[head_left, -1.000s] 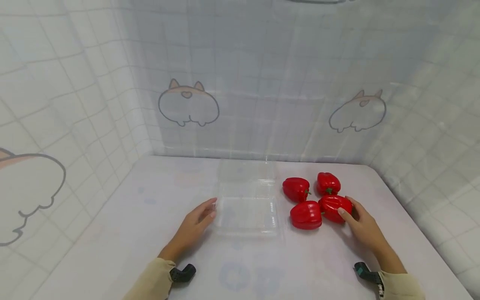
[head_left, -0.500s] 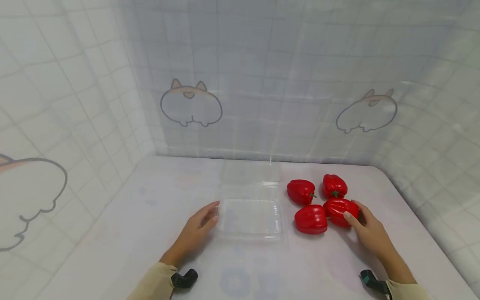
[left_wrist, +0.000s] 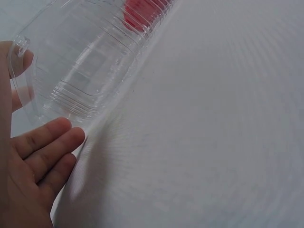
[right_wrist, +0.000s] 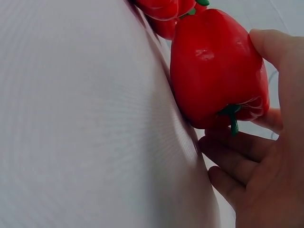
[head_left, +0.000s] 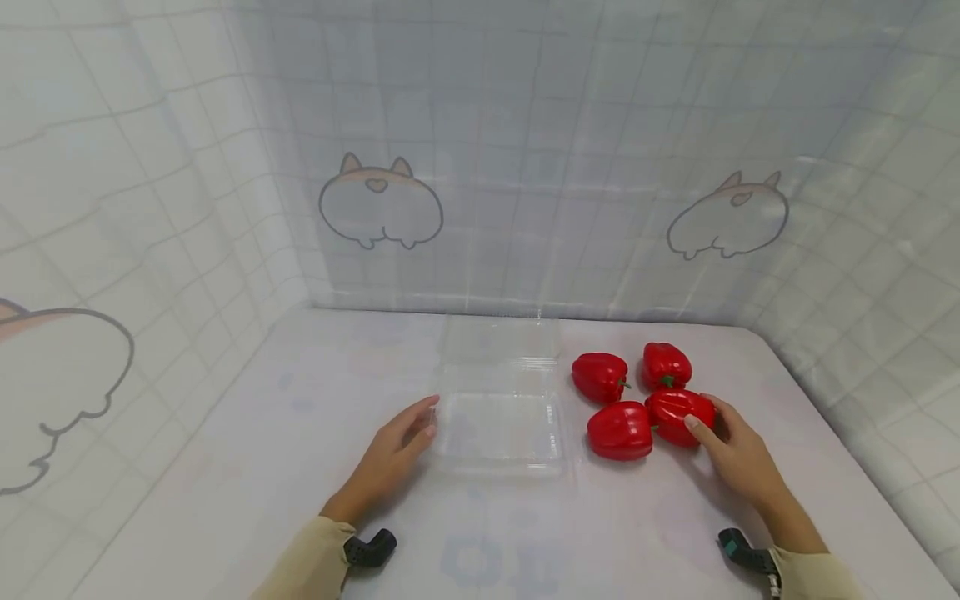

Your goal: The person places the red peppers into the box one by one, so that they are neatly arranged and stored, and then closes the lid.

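— The left hand (head_left: 386, 457), how does it lie?
— Fingers loosely extended, just beside the clear container (head_left: 497, 429); whether it touches, I can't tell. It is the hand nearer that container.
— Then, further right?
— A front pepper (head_left: 619, 431) and two rear peppers (head_left: 600, 377), then the gripped pepper (head_left: 671, 414), which has the right hand (head_left: 738, 462) at its right side.
— Is that grip real?
— Yes, thumb and fingers curl round it. It lies leftward of the palm, long axis roughly left to right, as I judge it. The container is leftward again, beyond the front pepper.
— Anything the head view misses?
— The left wrist view shows three left-hand fingers nearly straight. The right wrist view shows the gripped pepper's green stem (right_wrist: 233, 121), turned toward the fingers; from the head it's hidden.
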The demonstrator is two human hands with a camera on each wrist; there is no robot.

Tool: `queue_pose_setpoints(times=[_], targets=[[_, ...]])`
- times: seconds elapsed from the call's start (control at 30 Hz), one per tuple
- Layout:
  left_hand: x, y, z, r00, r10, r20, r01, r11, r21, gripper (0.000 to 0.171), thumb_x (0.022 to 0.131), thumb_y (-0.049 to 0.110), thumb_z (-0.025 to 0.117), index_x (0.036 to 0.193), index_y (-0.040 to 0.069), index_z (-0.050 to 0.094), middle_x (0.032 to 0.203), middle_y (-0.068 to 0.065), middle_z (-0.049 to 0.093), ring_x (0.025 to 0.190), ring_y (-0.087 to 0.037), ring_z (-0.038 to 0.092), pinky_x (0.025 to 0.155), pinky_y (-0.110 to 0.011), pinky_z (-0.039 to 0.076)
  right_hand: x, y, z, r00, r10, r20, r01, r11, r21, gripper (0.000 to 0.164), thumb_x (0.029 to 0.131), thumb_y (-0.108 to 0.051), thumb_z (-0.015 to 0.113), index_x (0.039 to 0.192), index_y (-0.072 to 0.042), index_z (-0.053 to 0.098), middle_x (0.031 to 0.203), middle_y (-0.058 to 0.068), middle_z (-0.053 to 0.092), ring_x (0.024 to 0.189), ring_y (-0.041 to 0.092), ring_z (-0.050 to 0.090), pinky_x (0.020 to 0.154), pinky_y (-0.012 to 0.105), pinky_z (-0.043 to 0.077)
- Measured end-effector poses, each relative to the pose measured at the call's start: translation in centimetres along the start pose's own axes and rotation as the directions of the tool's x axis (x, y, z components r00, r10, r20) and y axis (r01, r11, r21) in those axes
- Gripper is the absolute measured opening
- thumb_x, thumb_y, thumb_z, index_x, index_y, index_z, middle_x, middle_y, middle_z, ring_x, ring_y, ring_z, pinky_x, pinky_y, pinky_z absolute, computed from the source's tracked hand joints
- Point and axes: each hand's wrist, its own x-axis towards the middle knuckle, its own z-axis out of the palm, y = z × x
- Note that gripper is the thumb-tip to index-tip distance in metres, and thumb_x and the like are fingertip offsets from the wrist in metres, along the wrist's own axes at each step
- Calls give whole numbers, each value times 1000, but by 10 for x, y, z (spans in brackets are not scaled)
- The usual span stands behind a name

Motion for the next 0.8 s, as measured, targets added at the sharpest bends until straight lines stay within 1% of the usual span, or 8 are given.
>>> queue_pose_setpoints(times=[0.17, 0.3, 0.4, 0.57, 0.63, 0.73, 0.8], targets=[[5, 1, 5, 999, -28, 20, 28, 1000, -11, 48, 103, 34, 57, 149, 25, 47, 143, -5, 57, 126, -22, 56, 108, -52, 40, -2, 4, -5, 1000, 15, -20, -15, 999, 37, 83, 99, -52, 54, 155, 3, 25, 147, 32, 38, 130, 52, 40, 97, 65, 45], [7, 1, 8, 1000, -15, 10, 15, 1000, -13, 48, 103, 36, 57, 149, 26, 47, 141, -3, 58, 125, -22, 56, 108, -52, 40, 0, 7, -10, 999, 4, -50, -1, 998, 58, 81, 100, -51, 54, 155, 2, 26, 147, 32, 39, 129, 52, 41, 97, 64, 45], [7, 0, 9, 1000, -8, 0, 8, 1000, -14, 49, 103, 38, 56, 150, 26, 47, 140, -3, 58, 124, -22, 57, 108, -52, 40, 2, 8, -12, 997, 2, -75, 4, 997, 76, 81, 100, -52, 53, 155, 2, 26, 148, 32, 39, 131, 53, 40, 97, 65, 43], [2, -6, 8, 999, -33, 21, 33, 999, -1, 50, 103, 38, 56, 151, 25, 46, 140, -3, 58, 125, -22, 57, 108, -53, 41, 0, 11, -5, 994, 54, -92, -41, 989, 139, 81, 101, -53, 50, 155, 3, 26, 149, 34, 37, 133, 54, 38, 99, 66, 42], [1, -8, 5, 999, -36, 14, 36, 999, 8, 50, 103, 37, 57, 150, 25, 47, 139, -2, 59, 124, -22, 57, 107, -53, 41, 0, 12, -1, 993, 63, -100, -45, 985, 168, 80, 101, -52, 50, 155, 3, 27, 150, 33, 37, 133, 53, 38, 100, 63, 42], [2, -9, 1, 1000, -23, -3, 23, 1000, 16, 48, 103, 36, 56, 150, 27, 47, 138, -1, 59, 123, -21, 57, 106, -54, 42, 1, 11, 1, 991, 56, -124, -32, 981, 190, 78, 101, -53, 50, 155, 1, 29, 150, 30, 39, 133, 51, 41, 99, 57, 44], [4, -9, 0, 1000, -11, 4, 11, 1000, 18, 48, 103, 37, 56, 150, 28, 46, 138, -2, 59, 123, -21, 57, 105, -54, 42, 1, 10, -2, 989, 58, -133, -30, 978, 207, 78, 101, -53, 50, 155, -1, 29, 150, 29, 39, 132, 50, 42, 96, 47, 50]])
